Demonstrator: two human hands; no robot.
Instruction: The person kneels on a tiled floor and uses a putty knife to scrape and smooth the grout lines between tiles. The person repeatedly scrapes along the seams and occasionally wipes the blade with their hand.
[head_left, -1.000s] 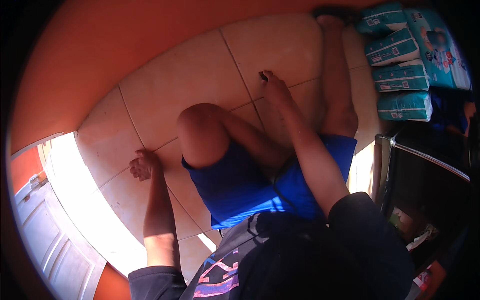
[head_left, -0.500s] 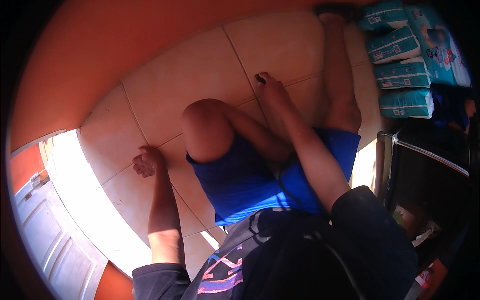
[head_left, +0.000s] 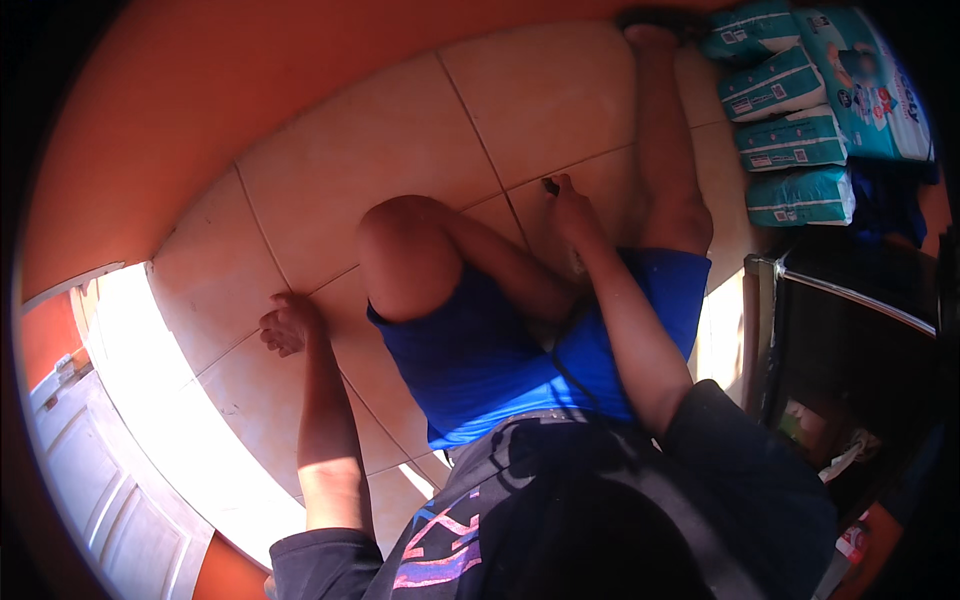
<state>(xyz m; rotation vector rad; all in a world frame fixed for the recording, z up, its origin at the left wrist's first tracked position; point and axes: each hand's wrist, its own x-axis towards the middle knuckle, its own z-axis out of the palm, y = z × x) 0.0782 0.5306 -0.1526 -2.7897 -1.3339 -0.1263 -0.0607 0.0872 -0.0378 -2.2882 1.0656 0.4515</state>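
Observation:
My right hand (head_left: 573, 213) reaches over the tiled floor (head_left: 400, 115), beyond my bent knee. Its fingers are closed on a small dark object (head_left: 550, 186), whose tip sticks out on the left side; its kind is too small to make out. To the left, my left hand (head_left: 288, 325) hangs over or rests on the tiles with loosely bent fingers that stand apart. Nothing shows in it. Between the two arms lies my bent leg (head_left: 415, 255), in blue shorts (head_left: 465, 365).
Teal and white plastic packs (head_left: 795, 140) are stacked at the far right. Below them stands a dark cabinet or shelf (head_left: 850, 300) with a shiny metal edge. An orange wall (head_left: 200, 110) bounds the floor, and a white panelled door (head_left: 110, 490) stands at the left by bright sunlight.
My right hand, still closed on the small dark object, has drawn nearer to me and slightly to the right. The left hand stays in about the same place.

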